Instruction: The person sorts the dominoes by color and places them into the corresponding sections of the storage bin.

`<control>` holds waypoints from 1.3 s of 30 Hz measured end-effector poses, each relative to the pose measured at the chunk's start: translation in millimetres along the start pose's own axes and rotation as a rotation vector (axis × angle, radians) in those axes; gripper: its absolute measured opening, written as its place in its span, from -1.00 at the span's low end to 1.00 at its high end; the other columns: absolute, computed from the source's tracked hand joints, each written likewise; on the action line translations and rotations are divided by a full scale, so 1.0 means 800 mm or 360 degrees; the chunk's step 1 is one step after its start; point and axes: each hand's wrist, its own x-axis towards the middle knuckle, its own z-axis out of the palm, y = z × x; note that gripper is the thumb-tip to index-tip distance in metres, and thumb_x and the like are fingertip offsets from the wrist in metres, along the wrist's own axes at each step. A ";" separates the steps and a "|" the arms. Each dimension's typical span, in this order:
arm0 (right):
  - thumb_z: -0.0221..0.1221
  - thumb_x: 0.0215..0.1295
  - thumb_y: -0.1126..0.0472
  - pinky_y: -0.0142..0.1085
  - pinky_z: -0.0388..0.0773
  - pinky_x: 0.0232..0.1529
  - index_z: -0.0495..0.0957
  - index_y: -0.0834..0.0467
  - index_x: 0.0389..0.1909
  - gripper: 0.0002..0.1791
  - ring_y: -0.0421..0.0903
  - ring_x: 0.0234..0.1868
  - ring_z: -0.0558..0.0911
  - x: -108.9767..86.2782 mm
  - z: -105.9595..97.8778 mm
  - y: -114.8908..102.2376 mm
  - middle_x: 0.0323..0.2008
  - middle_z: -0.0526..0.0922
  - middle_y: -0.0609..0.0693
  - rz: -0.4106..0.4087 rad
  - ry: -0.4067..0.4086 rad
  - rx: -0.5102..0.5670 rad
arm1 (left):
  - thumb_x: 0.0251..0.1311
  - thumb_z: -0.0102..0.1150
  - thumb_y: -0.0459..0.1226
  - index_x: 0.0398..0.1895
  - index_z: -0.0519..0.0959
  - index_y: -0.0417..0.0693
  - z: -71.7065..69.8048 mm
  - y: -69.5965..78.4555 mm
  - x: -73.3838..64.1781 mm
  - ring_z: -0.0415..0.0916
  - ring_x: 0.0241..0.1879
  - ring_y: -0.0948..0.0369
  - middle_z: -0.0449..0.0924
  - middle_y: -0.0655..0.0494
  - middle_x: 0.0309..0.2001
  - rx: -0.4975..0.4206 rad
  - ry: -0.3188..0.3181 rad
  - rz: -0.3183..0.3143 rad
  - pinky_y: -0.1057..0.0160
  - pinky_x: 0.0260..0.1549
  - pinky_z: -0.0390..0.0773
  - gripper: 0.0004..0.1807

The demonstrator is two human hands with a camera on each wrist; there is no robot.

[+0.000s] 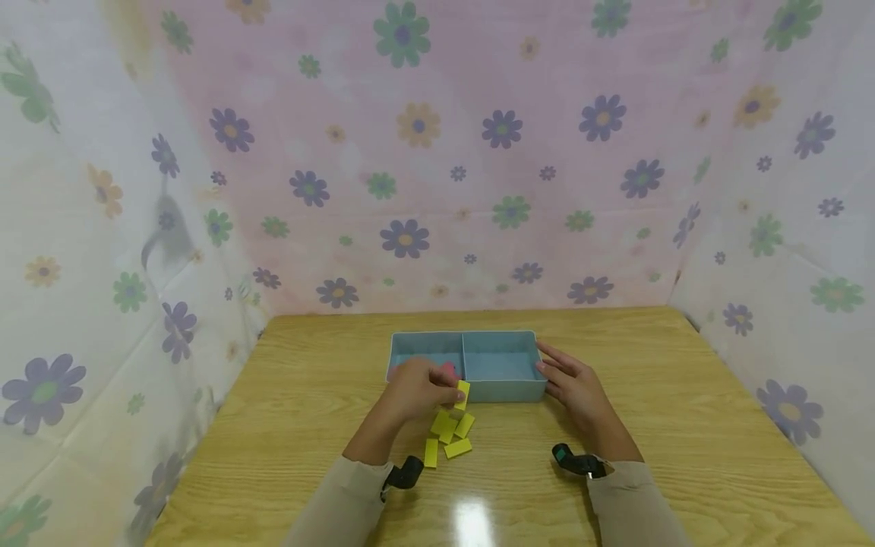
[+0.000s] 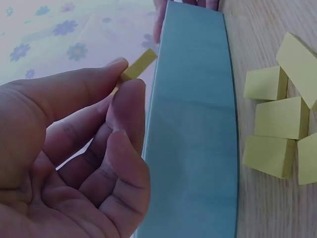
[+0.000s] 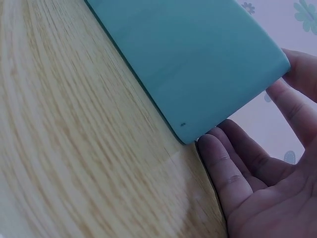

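Observation:
A light blue box [image 1: 506,391] with two compartments stands on the table. My left hand [image 1: 417,389] pinches a yellow block [image 1: 463,390] between thumb and index finger, level with the front rim near the divider. In the left wrist view the same yellow block [image 2: 139,63] sticks out past the fingertips. Below it several more yellow blocks [image 1: 458,447] lie in a loose group before the box. Against the box's right end, my right hand [image 1: 577,387] rests its extended fingers. Something pink [image 1: 449,370] shows in the left compartment, partly hidden by my left hand.
The wooden table [image 1: 328,342] runs back to a flowered cloth [image 1: 472,152], which also hangs along both sides. A black wrist-camera mount [image 1: 406,472] sits on the left wrist, another mount [image 1: 577,461] on the right. Bare blue floor shows in the right compartment [image 1: 499,362].

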 end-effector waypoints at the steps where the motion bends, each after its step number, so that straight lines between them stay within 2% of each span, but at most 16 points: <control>1: 0.23 0.47 -0.12 -0.39 0.65 0.12 0.29 -0.12 0.58 -0.29 0.13 0.47 0.41 0.000 0.000 0.000 0.52 0.27 0.20 0.0004 0.0002 0.0002 | 0.18 0.52 -0.14 -0.34 0.81 0.09 0.000 0.001 0.002 0.71 -0.34 0.26 0.78 0.22 -0.31 -0.0001 0.0004 -0.0001 0.19 -0.25 0.71 -0.91; 5: 0.24 0.47 -0.11 -0.38 0.65 0.12 0.29 -0.10 0.58 -0.28 0.10 0.45 0.45 0.000 0.001 -0.001 0.52 0.28 0.22 0.0021 0.0005 0.0016 | 0.18 0.51 -0.10 -0.30 0.81 0.14 0.002 0.005 0.010 0.71 -0.30 0.27 0.77 0.26 -0.27 0.0013 0.0020 -0.0023 0.19 -0.22 0.71 -0.89; 11: 0.28 0.42 -0.13 -0.36 0.65 0.13 0.30 -0.12 0.57 -0.25 0.06 0.44 0.46 0.000 0.002 -0.002 0.51 0.30 0.16 0.0040 -0.0003 0.0022 | 0.25 0.46 -0.13 -0.31 0.81 0.09 0.001 0.013 0.020 0.77 -0.21 0.03 0.77 0.22 -0.29 -0.0083 0.0019 -0.0008 0.18 -0.30 0.70 -0.91; 13: 0.27 0.42 -0.16 -0.38 0.65 0.14 0.29 -0.14 0.58 -0.24 0.08 0.46 0.43 0.001 0.001 -0.001 0.52 0.29 0.16 0.0036 -0.0006 -0.0007 | 0.26 0.46 -0.13 -0.29 0.82 0.08 0.000 0.016 0.023 0.77 -0.21 0.02 0.78 0.21 -0.30 -0.0089 0.0023 -0.0007 0.16 -0.31 0.71 -0.90; 18: 0.26 0.41 -0.20 -0.40 0.63 0.15 0.29 -0.17 0.57 -0.24 0.13 0.49 0.40 0.002 0.002 0.000 0.53 0.28 0.17 0.0018 0.0011 -0.0062 | 0.28 0.44 -0.14 -0.18 0.81 0.03 -0.003 0.025 0.034 0.75 -0.22 0.05 0.79 0.17 -0.30 -0.0123 0.0018 -0.0032 -0.02 -0.19 0.74 -0.84; 23: 0.26 0.42 -0.18 -0.40 0.63 0.14 0.31 -0.17 0.56 -0.26 0.14 0.48 0.40 0.000 0.003 0.000 0.52 0.29 0.17 0.0021 0.0025 -0.0051 | 0.27 0.45 -0.16 -0.20 0.82 0.00 -0.007 0.031 0.049 0.76 -0.17 -0.13 0.79 0.13 -0.36 -0.0194 0.0028 -0.0097 -0.13 -0.14 0.74 -0.85; 27: 0.25 0.45 -0.14 -0.38 0.64 0.15 0.30 -0.13 0.57 -0.27 0.17 0.49 0.38 -0.002 0.006 -0.003 0.53 0.29 0.20 0.0022 0.0022 -0.0016 | 0.25 0.46 -0.12 -0.25 0.82 0.05 -0.010 0.031 0.059 0.76 -0.15 -0.13 0.79 0.17 -0.39 -0.0156 0.0059 -0.0128 -0.14 -0.24 0.73 -0.87; 30: 0.24 0.46 -0.12 -0.38 0.63 0.15 0.29 -0.12 0.58 -0.28 0.18 0.50 0.37 -0.003 0.007 -0.005 0.53 0.29 0.20 0.0022 0.0019 -0.0015 | 0.24 0.46 -0.10 -0.27 0.82 0.10 -0.010 0.032 0.064 0.75 -0.11 -0.12 0.79 0.19 -0.38 -0.0152 0.0072 -0.0145 -0.16 -0.24 0.71 -0.88; 34: 0.23 0.47 -0.13 -0.39 0.63 0.15 0.28 -0.11 0.58 -0.28 0.18 0.50 0.36 -0.004 0.007 -0.006 0.52 0.29 0.20 0.0015 0.0013 -0.0036 | 0.25 0.47 -0.11 -0.26 0.83 0.08 -0.009 0.031 0.071 0.75 -0.12 -0.09 0.80 0.16 -0.38 -0.0211 0.0098 -0.0161 -0.20 -0.14 0.71 -0.88; 39: 0.22 0.46 -0.15 -0.39 0.63 0.15 0.28 -0.14 0.58 -0.28 0.16 0.49 0.39 -0.003 0.005 -0.004 0.50 0.32 0.19 0.0027 0.0020 -0.0058 | 0.21 0.50 -0.15 -0.25 0.83 0.04 -0.005 0.031 0.080 0.78 -0.22 0.09 0.81 0.14 -0.33 -0.0352 0.0125 -0.0216 -0.15 0.00 0.70 -0.87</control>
